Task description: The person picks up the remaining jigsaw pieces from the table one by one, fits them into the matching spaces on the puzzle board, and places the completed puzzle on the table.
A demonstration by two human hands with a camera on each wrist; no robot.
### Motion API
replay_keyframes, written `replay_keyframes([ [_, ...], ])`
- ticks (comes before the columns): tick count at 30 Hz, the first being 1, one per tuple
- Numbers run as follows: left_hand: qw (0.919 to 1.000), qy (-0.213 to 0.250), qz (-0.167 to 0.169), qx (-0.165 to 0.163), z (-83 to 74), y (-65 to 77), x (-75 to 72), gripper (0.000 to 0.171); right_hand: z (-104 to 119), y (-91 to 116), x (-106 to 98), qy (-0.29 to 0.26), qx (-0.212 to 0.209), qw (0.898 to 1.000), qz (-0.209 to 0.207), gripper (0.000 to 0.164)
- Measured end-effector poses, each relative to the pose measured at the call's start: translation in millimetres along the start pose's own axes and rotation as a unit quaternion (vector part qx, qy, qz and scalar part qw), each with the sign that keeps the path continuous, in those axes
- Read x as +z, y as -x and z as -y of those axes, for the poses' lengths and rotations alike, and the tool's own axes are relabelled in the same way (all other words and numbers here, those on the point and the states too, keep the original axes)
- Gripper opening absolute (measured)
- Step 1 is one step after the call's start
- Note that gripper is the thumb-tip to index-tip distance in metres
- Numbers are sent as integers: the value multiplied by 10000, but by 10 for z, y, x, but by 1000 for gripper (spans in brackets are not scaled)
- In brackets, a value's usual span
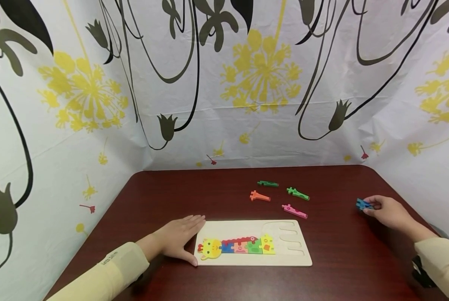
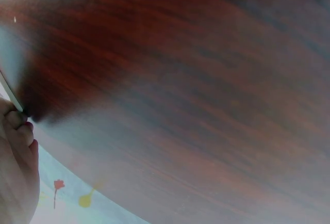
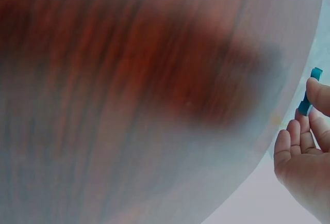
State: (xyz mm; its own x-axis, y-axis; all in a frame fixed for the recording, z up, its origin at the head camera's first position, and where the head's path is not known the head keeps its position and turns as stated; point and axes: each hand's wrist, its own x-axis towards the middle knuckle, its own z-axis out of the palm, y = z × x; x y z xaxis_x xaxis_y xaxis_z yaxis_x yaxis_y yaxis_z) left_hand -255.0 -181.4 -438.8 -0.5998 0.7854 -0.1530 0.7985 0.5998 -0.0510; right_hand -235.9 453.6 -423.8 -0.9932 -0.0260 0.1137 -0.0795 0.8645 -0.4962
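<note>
Near the worktop's (image 1: 344, 246) right edge, pinching a blue piece (image 1: 363, 204) in the right hand (image 1: 389, 212), with open room toward the board (image 1: 229, 228). At the board's left edge, resting the straight-fingered left hand (image 1: 179, 236).

The counter (image 1: 179, 194) looks like smooth, grained wood with a soft sheen. The board (image 1: 229, 229) seems pale, matt wood; the puzzle pieces (image 1: 240, 247) look smoothly painted. The backdrop (image 1: 209, 96) is creased sheeting, cloth or plastic unclear. The sleeves (image 1: 120, 265) are matt cloth.
</note>
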Motion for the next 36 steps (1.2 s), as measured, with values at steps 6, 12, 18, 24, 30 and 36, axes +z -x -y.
replay_keyframes([
  [6,10000,5,4,12,-2,2,-1,119,107,-27,16,-31,-186,9998,-20,33],
  [12,10000,34,-22,19,2,1,-1,119,191,-61,49,-52,-252,9997,0,31],
  [18,10000,33,-10,3,5,2,0,119,309,-82,76,-143,-384,9991,74,31],
  [24,10000,52,-14,4,6,5,-1,119,445,-106,110,-246,-559,9981,103,31],
  [30,10000,42,-34,15,-1,12,-13,119,561,-123,153,-312,-763,9965,136,31],
  [36,10000,30,-19,13,-6,12,-12,119,693,-140,189,-324,-934,9950,128,29],
])
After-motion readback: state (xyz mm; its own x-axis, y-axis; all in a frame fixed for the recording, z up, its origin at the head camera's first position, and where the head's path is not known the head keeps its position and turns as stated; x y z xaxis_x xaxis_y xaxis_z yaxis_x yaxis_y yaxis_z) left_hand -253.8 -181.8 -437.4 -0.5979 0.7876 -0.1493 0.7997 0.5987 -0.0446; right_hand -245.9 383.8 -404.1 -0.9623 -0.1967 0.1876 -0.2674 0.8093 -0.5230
